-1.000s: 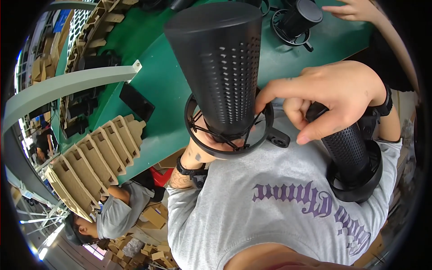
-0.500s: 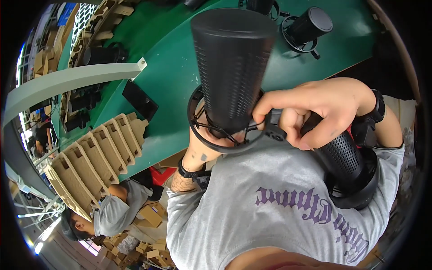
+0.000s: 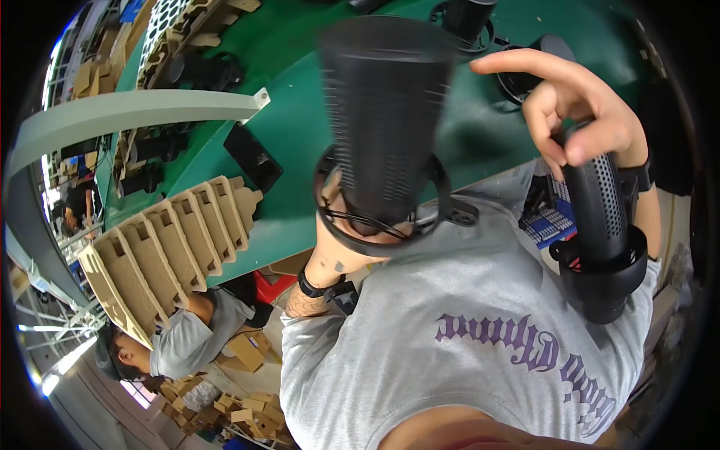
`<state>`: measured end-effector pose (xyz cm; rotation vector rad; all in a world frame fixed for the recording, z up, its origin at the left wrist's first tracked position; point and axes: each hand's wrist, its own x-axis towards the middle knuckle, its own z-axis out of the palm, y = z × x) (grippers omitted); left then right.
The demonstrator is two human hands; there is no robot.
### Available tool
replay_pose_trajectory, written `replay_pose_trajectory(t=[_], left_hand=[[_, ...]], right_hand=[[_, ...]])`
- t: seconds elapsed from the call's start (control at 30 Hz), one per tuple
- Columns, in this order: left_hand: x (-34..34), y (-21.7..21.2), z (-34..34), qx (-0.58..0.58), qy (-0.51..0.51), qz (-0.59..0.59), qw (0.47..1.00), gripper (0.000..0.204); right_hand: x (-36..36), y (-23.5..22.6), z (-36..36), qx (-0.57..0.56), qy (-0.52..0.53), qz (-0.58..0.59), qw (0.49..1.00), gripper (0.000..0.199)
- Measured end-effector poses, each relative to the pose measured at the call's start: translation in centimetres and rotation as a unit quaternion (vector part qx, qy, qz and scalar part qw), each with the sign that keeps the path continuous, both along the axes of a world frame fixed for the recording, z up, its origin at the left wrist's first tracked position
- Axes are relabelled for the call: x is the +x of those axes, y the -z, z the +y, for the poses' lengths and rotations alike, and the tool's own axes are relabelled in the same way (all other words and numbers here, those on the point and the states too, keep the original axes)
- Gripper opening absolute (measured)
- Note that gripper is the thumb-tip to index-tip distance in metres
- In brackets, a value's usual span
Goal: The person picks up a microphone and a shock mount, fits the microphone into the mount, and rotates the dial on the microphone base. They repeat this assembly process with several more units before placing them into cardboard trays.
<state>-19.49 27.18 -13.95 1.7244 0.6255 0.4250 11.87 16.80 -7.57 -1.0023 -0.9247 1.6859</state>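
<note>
A large black microphone [image 3: 382,112] with a perforated body stands upright in front of my chest, slightly blurred. Its lower end sits inside a round black shock mount [image 3: 442,184] strung with cords. From below, my left hand [image 3: 337,217] is closed around the base; the mount hides most of its fingers. On the right, my right hand [image 3: 592,105] grips the upper end of a second perforated black microphone [image 3: 600,202] between thumb and curled fingers, its index finger stretched out to the left. That microphone hangs down, with a black ring mount [image 3: 604,274] around its lower part.
More black microphones [image 3: 469,19] in ring mounts stand on the green table [image 3: 300,90]. A dark flat phone-like slab [image 3: 253,157] lies near a pale curved metal arm [image 3: 150,112]. At left is a slotted cardboard rack [image 3: 172,247]; beyond it sits another person [image 3: 195,337] near cardboard boxes [image 3: 255,412].
My right hand has moved away from the left microphone's mount, up and to the right, carrying the second microphone, which now hangs more upright. The left hand keeps its hold.
</note>
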Motion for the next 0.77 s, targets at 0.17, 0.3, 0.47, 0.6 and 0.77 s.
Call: replay_pose_trajectory(t=[0.17, 0.3, 0.47, 0.6, 0.77], left_hand=[[1.5, -3.2, 0.9, 0.16, 0.04, 0.036, 0.986, 0.053], [1.7, -4.0, 1.4, 0.171, 0.084, 0.036, 0.981, 0.071], [2.8, -7.2, 1.2, 0.307, 0.029, 0.108, 0.945, 0.068], [4.1, -10.6, 1.3, 0.449, -0.056, 0.029, 0.892, 0.065], [5.4, -11.7, 0.7, 0.4, -0.063, -0.162, 0.9, 0.057]], right_hand=[[-1.4, -0.2, 0.5, 0.019, 0.033, -0.001, 0.999, 0.121], [-2.8, -0.8, 0.5, 0.06, 0.084, 0.013, 0.995, 0.129], [-3.2, -0.4, 1.0, 0.128, 0.114, -0.024, 0.985, 0.111], [-2.5, -0.4, 0.9, 0.122, 0.182, 0.018, 0.976, 0.088], [-3.1, 2.8, 0.3, 0.14, 0.221, 0.191, 0.946, 0.08]])
